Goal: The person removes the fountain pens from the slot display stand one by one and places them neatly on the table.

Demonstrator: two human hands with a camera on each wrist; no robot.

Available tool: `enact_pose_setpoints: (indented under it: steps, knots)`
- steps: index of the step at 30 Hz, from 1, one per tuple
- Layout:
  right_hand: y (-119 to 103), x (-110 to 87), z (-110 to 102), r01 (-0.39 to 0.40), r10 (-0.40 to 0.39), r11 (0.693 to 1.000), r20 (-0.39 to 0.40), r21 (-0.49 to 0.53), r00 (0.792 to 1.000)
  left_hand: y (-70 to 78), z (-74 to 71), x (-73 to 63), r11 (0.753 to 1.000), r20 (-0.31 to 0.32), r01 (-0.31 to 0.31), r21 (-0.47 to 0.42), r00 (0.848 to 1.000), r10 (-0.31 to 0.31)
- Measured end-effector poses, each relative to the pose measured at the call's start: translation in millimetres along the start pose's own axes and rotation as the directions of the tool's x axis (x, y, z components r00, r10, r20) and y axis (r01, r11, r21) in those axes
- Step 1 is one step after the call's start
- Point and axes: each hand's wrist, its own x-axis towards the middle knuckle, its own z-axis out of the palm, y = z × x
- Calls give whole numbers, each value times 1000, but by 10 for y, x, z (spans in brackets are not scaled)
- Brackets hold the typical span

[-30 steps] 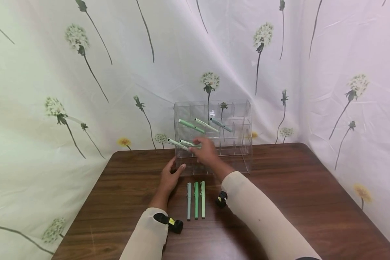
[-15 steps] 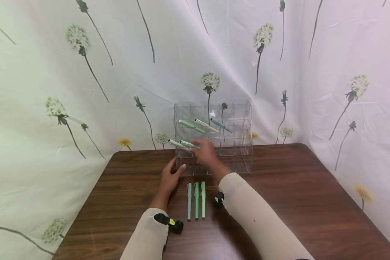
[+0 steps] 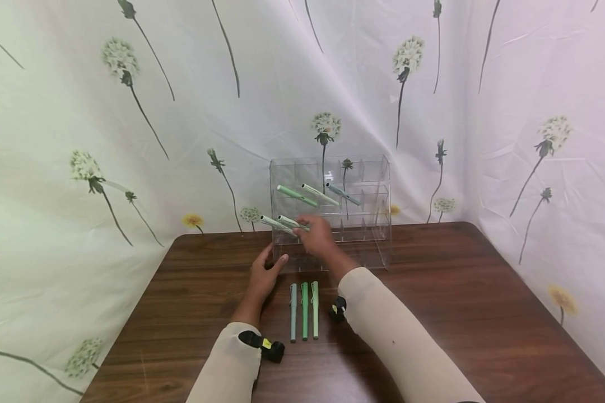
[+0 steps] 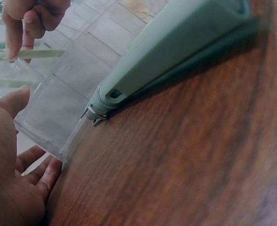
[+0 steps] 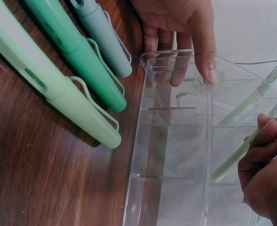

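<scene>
A clear plastic pen organizer with tiered compartments stands on the table. My right hand pinches a pale green pen that slants into a compartment of its lower tier. Left of it, another pale green pen leans in the same tier. At the organizer's left front corner my left hand holds the side, thumb on the front edge and fingers behind the wall. Higher up lean a green pen, a cream-green pen and a blue-grey pen.
In front of the organizer three capped pens lie side by side on the brown wooden table: a blue-grey one, a green one and a light green one. A flower-printed curtain hangs behind the table.
My right wrist and forearm have shifted slightly left, while the fingers stay at the pale green pen. The left hand and the organizer have not visibly moved.
</scene>
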Motion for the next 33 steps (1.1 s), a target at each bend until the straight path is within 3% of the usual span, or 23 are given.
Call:
enact_pose_setpoints:
  steps: [9, 20, 33]
  knots:
    - [-27, 19, -84, 103, -103, 995, -7, -4, 995, -6, -12, 3, 1000, 9, 1, -9, 1000, -1]
    - [-109, 9, -162, 82, -81, 995, -4, 50, 997, -10, -10, -2, 1000, 6, 1, -9, 1000, -1]
    - [-213, 27, -310, 186, -186, 982, -20, 13, 982, -9, -6, -9, 1000, 1, 9, -6, 1000, -9]
